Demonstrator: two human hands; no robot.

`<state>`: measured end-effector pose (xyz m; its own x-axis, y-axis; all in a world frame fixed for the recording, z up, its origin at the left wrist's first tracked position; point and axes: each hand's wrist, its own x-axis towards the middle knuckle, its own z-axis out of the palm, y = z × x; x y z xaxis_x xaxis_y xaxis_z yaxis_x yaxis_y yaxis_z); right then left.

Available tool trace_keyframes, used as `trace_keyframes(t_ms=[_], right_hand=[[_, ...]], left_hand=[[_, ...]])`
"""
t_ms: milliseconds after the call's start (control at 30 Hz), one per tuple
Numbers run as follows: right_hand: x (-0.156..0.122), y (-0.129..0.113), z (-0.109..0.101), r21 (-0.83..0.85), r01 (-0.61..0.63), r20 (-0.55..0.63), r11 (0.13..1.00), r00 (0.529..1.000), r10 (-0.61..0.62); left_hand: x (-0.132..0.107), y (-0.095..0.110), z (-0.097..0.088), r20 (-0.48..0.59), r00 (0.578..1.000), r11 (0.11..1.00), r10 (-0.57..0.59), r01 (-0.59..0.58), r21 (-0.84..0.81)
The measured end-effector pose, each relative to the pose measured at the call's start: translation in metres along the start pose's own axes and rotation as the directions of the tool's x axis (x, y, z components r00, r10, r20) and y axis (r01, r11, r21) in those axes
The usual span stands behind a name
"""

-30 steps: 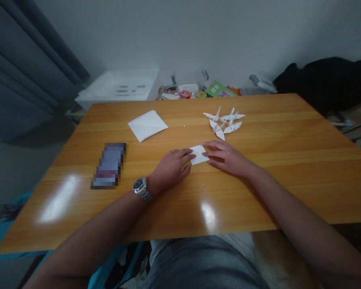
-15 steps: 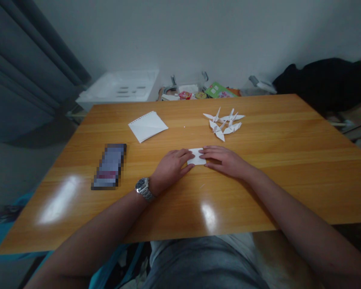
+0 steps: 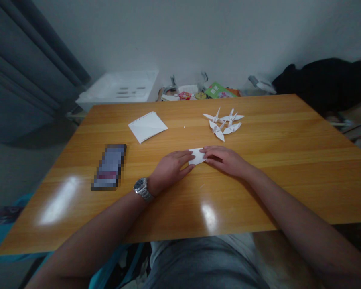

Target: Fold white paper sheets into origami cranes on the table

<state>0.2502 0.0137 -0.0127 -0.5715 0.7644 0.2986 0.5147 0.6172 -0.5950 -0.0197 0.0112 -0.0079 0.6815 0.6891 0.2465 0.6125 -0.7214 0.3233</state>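
A small folded piece of white paper [image 3: 196, 156] lies on the table between my hands. My left hand [image 3: 175, 166] holds its left side, fingertips on top and thumb by the lower edge. At the right end, my right hand [image 3: 224, 159] has its fingers bent and pinched on the paper, covering that corner. Several white paper cranes [image 3: 222, 124] sit in a cluster beyond my right hand. Past my left hand lies a stack of white note paper [image 3: 148, 127] with a perforated edge.
A phone [image 3: 110, 166] with a blurred screen rests left on the wooden table [image 3: 289, 160]. Behind the far edge are a white foam box [image 3: 129, 86], a green booklet [image 3: 219, 90] and small packets. A dark cloth heap [image 3: 321, 86] is at the right.
My right fingers have curled in and now pinch the paper's right end, which looks slanted rather than square. My left hand has shifted only slightly.
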Motion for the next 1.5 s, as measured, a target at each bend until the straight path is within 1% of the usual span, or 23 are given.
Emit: trace_keyframes(t_ms=[100, 200, 400, 567, 700, 900, 1133, 1300, 1500], right_hand=[[-0.002, 0.002, -0.003, -0.004, -0.013, -0.003, 1.000, 1.000, 0.013], [-0.004, 0.006, -0.006, -0.020, -0.015, -0.007, 1.000, 1.000, 0.015], [-0.005, 0.014, -0.010, -0.028, -0.041, -0.054, 0.999, 0.998, 0.040], [-0.003, 0.017, -0.009, -0.027, -0.043, -0.073, 0.999, 0.996, 0.041], [-0.001, 0.017, -0.008, -0.021, -0.038, -0.100, 0.999, 0.994, 0.035], [0.001, 0.020, 0.000, -0.048, -0.093, -0.160, 0.995, 0.984, 0.084], [0.006, 0.021, 0.009, -0.065, -0.173, -0.242, 0.983, 0.958, 0.153], [0.009, 0.018, 0.010, -0.092, -0.187, -0.257, 0.978, 0.953, 0.158], [0.011, 0.021, 0.011, -0.132, -0.192, -0.239, 0.973, 0.958, 0.157]], left_hand=[[-0.001, -0.001, -0.002, 0.041, 0.997, 0.998, 0.063, -0.062, -0.030], [-0.001, 0.000, -0.004, 0.050, 0.992, 0.993, 0.118, -0.118, -0.016], [0.000, 0.004, -0.004, 0.114, 0.979, 0.985, 0.167, -0.171, 0.021], [0.000, 0.009, -0.004, 0.144, 0.979, 0.988, 0.143, -0.149, 0.034], [0.000, 0.012, -0.005, 0.155, 0.977, 0.987, 0.149, -0.155, 0.029], [0.000, 0.014, -0.003, 0.151, 0.975, 0.984, 0.166, -0.173, 0.035], [0.001, 0.016, -0.002, 0.141, 0.974, 0.982, 0.178, -0.184, 0.034], [0.002, 0.018, -0.004, 0.131, 0.976, 0.984, 0.176, -0.180, 0.017], [0.003, 0.020, -0.004, 0.147, 0.972, 0.980, 0.182, -0.193, 0.059]])
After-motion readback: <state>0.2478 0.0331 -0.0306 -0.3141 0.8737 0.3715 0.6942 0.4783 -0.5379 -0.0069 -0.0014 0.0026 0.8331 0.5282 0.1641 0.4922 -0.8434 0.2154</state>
